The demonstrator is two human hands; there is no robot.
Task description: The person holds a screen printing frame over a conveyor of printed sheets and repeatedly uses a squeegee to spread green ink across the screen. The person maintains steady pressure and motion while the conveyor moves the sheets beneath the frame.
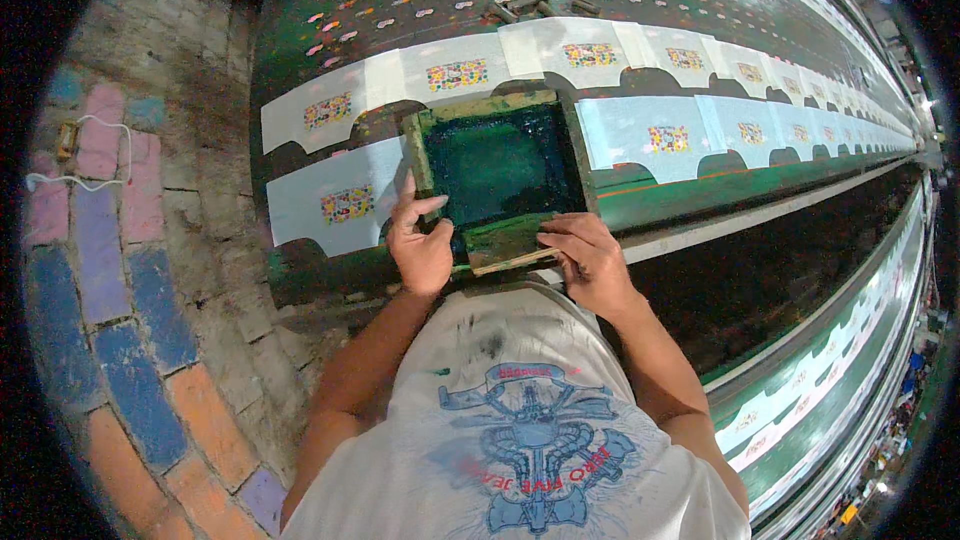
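A wooden screen-printing frame (pixel 505 155) with a dark green mesh lies on the near edge of the long green table, over the row of light blue fabric pieces. My left hand (pixel 422 248) is at its lower left corner, with the index finger up along the left side bar and the thumb bent inward. The right hand (pixel 597 262) closes on the right end of a squeegee (pixel 512 242), a flat, stained wooden board at the frame's near end. Left of the frame rests a light blue fabric piece (pixel 305 190) with a multicoloured dotted print.
Printed white pieces (pixel 420 75) run in a row behind, and more blue pieces (pixel 650 130) continue to the right. Dark cylindrical objects (pixel 540 5) lie farther back. Another long table (pixel 800 395) stands at the right, past a dark gap. Painted bricks (pixel 140 340) pave the left floor.
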